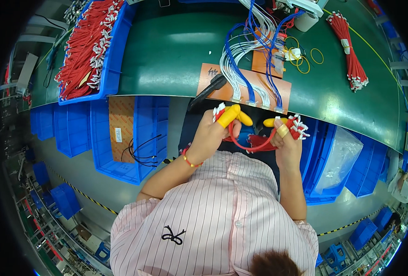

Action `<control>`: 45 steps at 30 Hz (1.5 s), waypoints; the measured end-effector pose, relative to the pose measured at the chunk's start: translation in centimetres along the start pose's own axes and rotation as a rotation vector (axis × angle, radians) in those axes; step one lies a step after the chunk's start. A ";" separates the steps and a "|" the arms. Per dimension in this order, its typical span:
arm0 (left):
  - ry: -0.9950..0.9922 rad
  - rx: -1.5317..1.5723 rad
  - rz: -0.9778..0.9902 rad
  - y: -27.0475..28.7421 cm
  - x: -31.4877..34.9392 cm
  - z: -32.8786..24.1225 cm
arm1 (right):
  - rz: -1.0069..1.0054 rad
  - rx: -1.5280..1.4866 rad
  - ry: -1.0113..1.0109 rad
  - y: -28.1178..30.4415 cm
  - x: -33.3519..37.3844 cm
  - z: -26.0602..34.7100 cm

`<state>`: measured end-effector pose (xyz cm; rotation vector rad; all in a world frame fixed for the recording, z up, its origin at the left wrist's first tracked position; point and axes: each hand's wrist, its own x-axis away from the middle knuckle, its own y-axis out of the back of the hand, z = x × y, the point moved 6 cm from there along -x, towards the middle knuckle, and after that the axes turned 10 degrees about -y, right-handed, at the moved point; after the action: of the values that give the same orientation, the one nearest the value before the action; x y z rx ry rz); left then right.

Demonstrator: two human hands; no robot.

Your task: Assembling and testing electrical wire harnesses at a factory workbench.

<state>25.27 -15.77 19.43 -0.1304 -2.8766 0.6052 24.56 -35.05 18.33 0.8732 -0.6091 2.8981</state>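
My left hand (pixel 212 133), wearing yellow finger covers, is closed on one end of a bunch of red cables (pixel 257 149) with white connectors. My right hand (pixel 287 146) grips the other end, where several white connectors (pixel 298 128) stick out past the fingers. Between the two hands the red cables sag in a loop in front of my striped shirt. More red cables lie low behind the loop, partly hidden by it. Just beyond my hands is an orange board (pixel 204 82) at the table edge, with white and blue wires (pixel 235 60) plugged along its front.
A blue bin (pixel 115 62) heaped with red cables stands on the green table (pixel 167 50) at left. At right lie a tied red cable bundle (pixel 350 60) and yellow rubber bands (pixel 317 56). Blue crates (pixel 151 133) sit below the table edge on both sides.
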 end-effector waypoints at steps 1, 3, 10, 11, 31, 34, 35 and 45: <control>-0.030 -0.076 0.027 -0.5 0.5 -0.7 | 0.007 0.016 -0.014 0.3 0.4 -0.1; -0.196 -0.064 0.004 -0.3 1.3 -0.5 | -0.022 0.023 -0.055 0.7 1.1 -0.4; 0.008 -0.083 0.251 -4.6 1.5 -0.3 | -0.034 0.415 0.132 -1.3 3.0 0.9; 0.047 -0.178 0.317 -5.2 1.4 -0.9 | 0.053 0.535 0.133 -1.9 3.1 1.0; -0.177 0.257 -0.186 1.2 1.2 -1.3 | -0.052 0.425 0.017 4.9 0.8 1.4; -0.044 0.055 -0.177 1.1 0.8 0.8 | -0.005 0.074 0.021 5.2 0.2 1.3; -0.045 0.034 -0.172 1.0 0.7 1.1 | 0.021 -0.003 0.000 4.7 0.3 1.5; -0.023 0.007 -0.195 1.0 0.2 1.1 | 0.025 0.124 -0.058 1.9 0.0 0.1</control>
<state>24.89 -15.25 18.11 0.1574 -2.8626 0.5824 24.29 -36.80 17.74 0.9738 -0.4515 2.9694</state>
